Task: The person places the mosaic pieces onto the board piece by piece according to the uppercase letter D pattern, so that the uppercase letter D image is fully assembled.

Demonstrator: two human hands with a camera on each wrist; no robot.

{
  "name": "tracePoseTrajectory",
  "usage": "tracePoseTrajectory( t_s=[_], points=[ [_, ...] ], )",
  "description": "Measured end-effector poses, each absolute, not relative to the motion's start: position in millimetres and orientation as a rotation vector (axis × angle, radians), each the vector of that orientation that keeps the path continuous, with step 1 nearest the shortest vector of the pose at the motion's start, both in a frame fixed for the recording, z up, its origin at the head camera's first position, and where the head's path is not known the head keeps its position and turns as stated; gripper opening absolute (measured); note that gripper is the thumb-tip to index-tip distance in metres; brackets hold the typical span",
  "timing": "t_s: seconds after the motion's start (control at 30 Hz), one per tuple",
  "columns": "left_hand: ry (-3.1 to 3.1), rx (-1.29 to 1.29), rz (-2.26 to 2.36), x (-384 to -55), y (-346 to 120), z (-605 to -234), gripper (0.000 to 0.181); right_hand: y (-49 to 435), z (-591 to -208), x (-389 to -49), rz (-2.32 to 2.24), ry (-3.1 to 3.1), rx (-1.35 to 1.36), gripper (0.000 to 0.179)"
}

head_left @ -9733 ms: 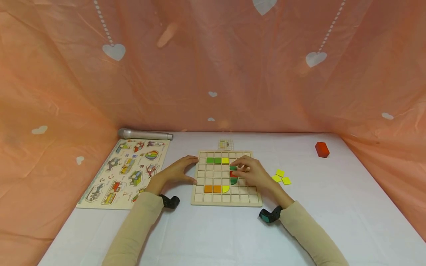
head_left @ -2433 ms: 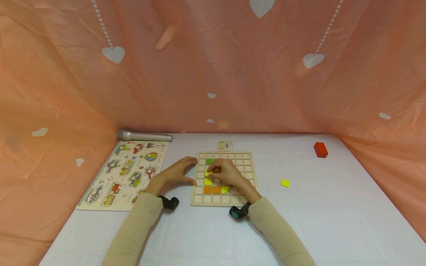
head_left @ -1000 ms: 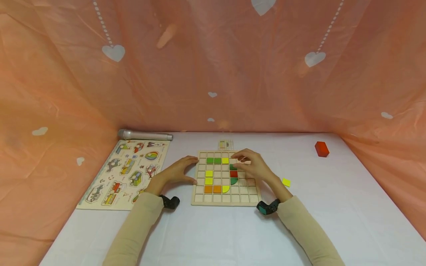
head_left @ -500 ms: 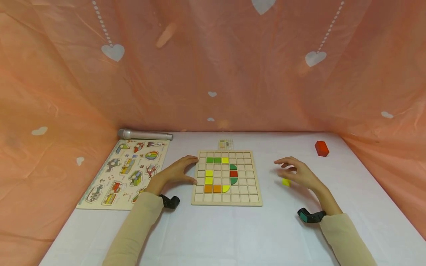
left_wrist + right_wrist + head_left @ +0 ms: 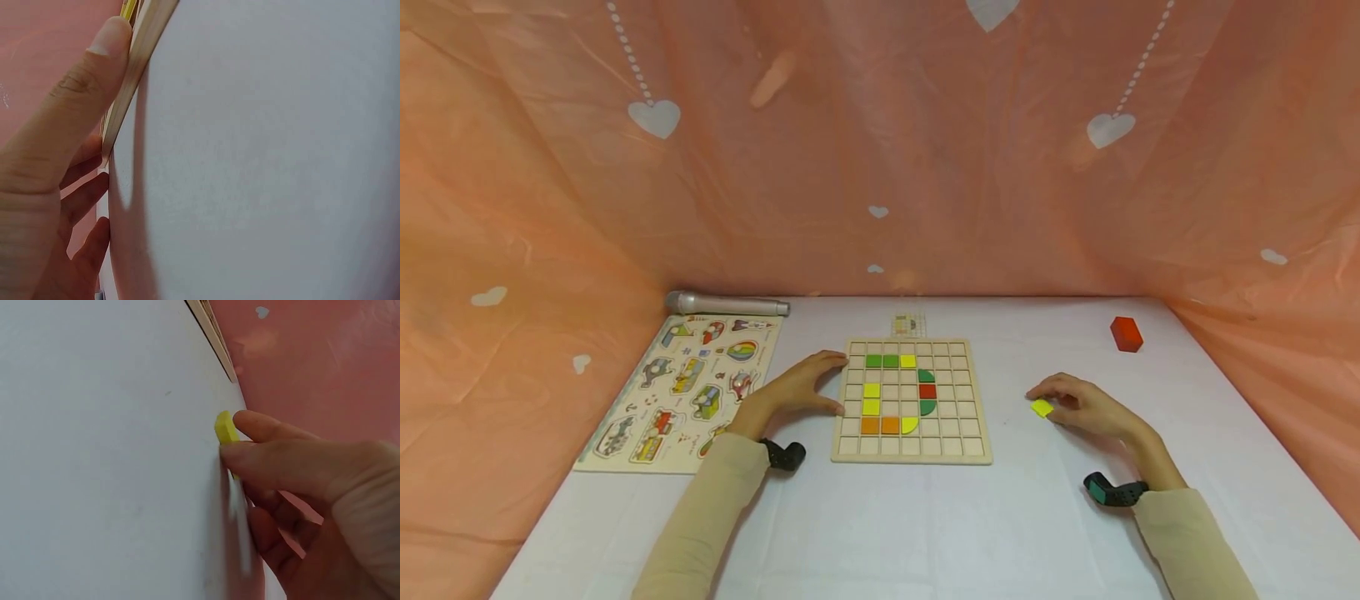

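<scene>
My right hand (image 5: 1086,406) pinches a yellow square tile (image 5: 1041,407) between thumb and fingers, to the right of the board. In the right wrist view the tile (image 5: 226,427) tilts up on edge close to the tabletop. A wooden grid board (image 5: 951,421) lies in the middle, with green, yellow, orange and red squares in its cells. Rounded pieces sit there too: two green ones and a yellow quarter-circle (image 5: 910,426). My left hand (image 5: 801,387) rests at the board's left edge, fingers spread; in the left wrist view the thumb (image 5: 94,75) touches the wooden rim.
Behind the board lies a small printed pattern card (image 5: 908,325). A picture puzzle board (image 5: 688,392) is at the left, with a silver microphone (image 5: 726,304) along its far edge. A red block (image 5: 1126,333) stands at the back right.
Two of three loose yellow squares have gone from the right onto the board's left part. My right hand then moved right and took hold of the last one. The left hand stays put.
</scene>
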State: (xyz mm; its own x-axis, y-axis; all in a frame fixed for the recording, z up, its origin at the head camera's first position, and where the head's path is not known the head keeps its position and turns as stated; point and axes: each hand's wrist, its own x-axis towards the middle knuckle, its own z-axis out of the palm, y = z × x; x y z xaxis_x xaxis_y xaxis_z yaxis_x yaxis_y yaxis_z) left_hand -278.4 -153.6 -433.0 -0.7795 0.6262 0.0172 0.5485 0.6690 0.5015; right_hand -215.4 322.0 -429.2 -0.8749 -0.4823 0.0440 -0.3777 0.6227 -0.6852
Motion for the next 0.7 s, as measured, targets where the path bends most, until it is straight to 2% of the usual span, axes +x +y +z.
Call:
tracePoseTrajectory(
  t_s=[0.3, 0.53, 0.7],
  points=[
    [2.731, 0.963, 0.743, -279, -154, -432, 0.087, 304, -421, -221, -1.029, 2.799, -0.577, 0.029],
    [2.734, 0.965, 0.739, -279, -155, -432, 0.086, 262, -412, -244, -1.224, 2.792, -0.754, 0.027],
    [2.729, 0.962, 0.745, -276, -153, -430, 0.086, 214, -388, -248, -1.339, 2.737, -0.877, 0.025]
  ],
)
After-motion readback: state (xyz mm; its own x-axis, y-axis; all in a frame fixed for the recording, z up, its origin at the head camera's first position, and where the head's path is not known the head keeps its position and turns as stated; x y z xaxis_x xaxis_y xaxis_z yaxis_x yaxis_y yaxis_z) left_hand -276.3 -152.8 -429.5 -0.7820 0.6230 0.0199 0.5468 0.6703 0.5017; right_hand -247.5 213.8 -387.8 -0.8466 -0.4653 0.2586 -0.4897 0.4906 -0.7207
